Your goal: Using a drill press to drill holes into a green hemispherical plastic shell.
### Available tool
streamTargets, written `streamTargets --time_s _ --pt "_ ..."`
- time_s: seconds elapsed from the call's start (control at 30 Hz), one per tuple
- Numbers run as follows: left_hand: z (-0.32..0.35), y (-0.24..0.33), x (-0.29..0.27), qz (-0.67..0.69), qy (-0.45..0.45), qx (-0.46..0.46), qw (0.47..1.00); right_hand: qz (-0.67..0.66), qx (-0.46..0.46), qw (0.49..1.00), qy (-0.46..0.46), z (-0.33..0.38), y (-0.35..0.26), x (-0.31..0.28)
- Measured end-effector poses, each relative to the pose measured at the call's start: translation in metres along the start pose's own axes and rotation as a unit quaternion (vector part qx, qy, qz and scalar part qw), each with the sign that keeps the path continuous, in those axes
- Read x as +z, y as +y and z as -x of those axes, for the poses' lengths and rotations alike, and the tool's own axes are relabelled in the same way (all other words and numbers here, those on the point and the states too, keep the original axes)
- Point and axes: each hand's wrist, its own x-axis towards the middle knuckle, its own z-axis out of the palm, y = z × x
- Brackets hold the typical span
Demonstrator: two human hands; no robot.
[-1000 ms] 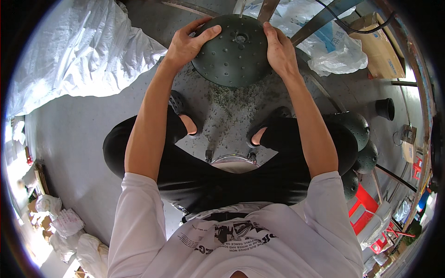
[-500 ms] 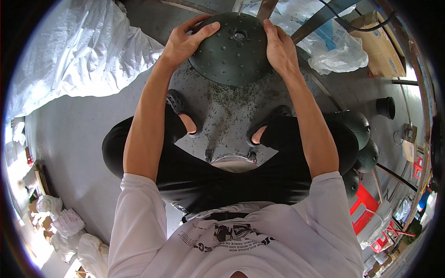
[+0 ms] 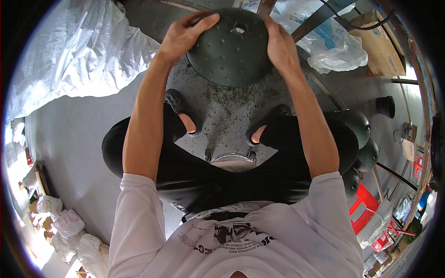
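Observation:
Out in front of me is a dark green plastic dome (image 3: 229,53) with rows of small dimples and one larger hole, through which light shows, near its far side. Gripping its left side is my left hand (image 3: 181,38), thumb on top and the fingers partly hidden at the rim. My right hand (image 3: 281,48) presses against the opposite side, fingers along the edge. The dome is held above the floor between my feet. Green scraps (image 3: 232,98) are scattered below its near edge.
Several similar domes (image 3: 356,127) sit beside my right knee. A white sheet (image 3: 79,51) bulges at the left. Metal bars (image 3: 320,21), clear plastic bags (image 3: 336,53) and a cardboard box (image 3: 380,46) are at the far right. A black pot (image 3: 385,107) and red stool (image 3: 364,208) stand nearer.
The dome has tilted slightly in my hands, its hole shifting away from me and its near edge a little toward me. My left hand has shifted slightly outward. Both hands keep their grip.

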Motion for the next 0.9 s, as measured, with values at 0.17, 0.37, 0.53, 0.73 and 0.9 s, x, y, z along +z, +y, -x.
streamTargets --time_s 0.17,0.37,0.53,0.73,0.9 --pt "-0.015 0.018 -0.003 0.073 0.012 0.060 0.995 -0.158 0.010 0.987 0.026 -0.014 -0.016 -0.015" --pt "-0.005 -0.016 0.002 0.087 -0.004 0.027 0.996 -0.061 0.051 0.997 -0.015 0.000 -0.007 -0.001" --pt "0.001 -0.043 0.012 0.040 -0.044 -0.012 0.998 -0.109 0.005 0.994 -0.015 0.010 0.040 0.025" --pt "0.007 -0.053 0.011 0.017 -0.105 -0.050 0.993 -0.127 -0.072 0.989 -0.032 0.016 0.059 0.028" --pt "0.008 -0.049 0.013 0.023 -0.070 -0.119 0.990 -0.116 -0.100 0.987 -0.054 0.023 0.047 0.030"
